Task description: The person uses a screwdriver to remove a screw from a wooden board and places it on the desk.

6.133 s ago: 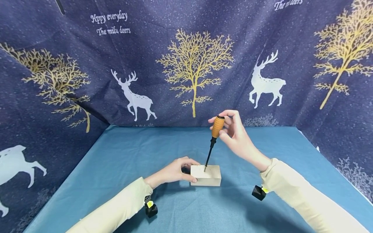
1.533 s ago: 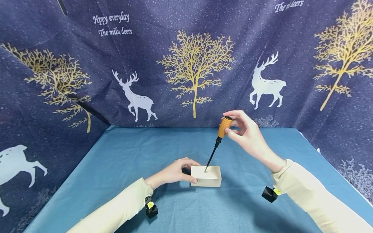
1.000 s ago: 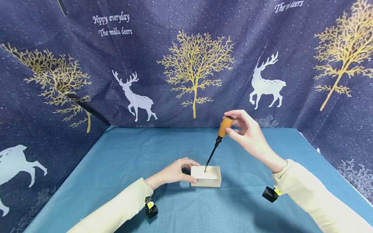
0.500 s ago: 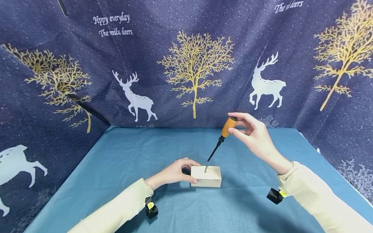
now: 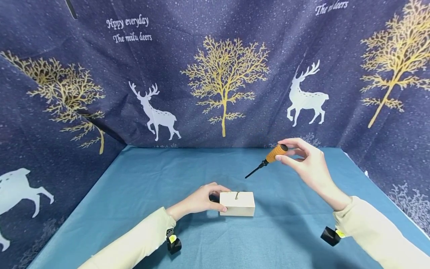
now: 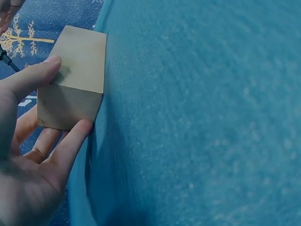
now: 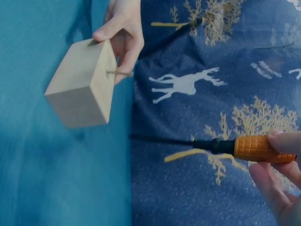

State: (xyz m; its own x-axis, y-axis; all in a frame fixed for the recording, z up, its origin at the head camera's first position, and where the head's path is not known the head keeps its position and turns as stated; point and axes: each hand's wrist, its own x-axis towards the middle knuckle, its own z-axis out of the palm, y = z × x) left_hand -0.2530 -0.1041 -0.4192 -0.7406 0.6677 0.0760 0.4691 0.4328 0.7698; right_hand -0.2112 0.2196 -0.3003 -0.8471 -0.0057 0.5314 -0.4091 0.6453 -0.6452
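Observation:
A pale wooden block (image 5: 237, 209) rests on the blue cloth, its left end gripped by my left hand (image 5: 201, 198) between thumb and fingers. From the block's top a screw (image 5: 237, 195) sticks up; in the right wrist view the screw (image 7: 120, 73) stands partly out of the wood. My right hand (image 5: 310, 164) pinches the orange handle of a screwdriver (image 5: 273, 154) between thumb and fingers. Its dark shaft points down and left, with the tip in the air, apart from the screw and above the cloth behind the block.
A blue cloth (image 5: 151, 168) covers the table. Behind it hangs a dark blue curtain (image 5: 188, 112) printed with deer and golden trees. Black wrist cameras are strapped at the left sleeve (image 5: 174, 244) and the right sleeve (image 5: 330, 236).
My right hand has moved right and slightly down, tilting the screwdriver. The screwdriver's tip has come off the screw, which now stands bare. My left hand and the block have stayed in place.

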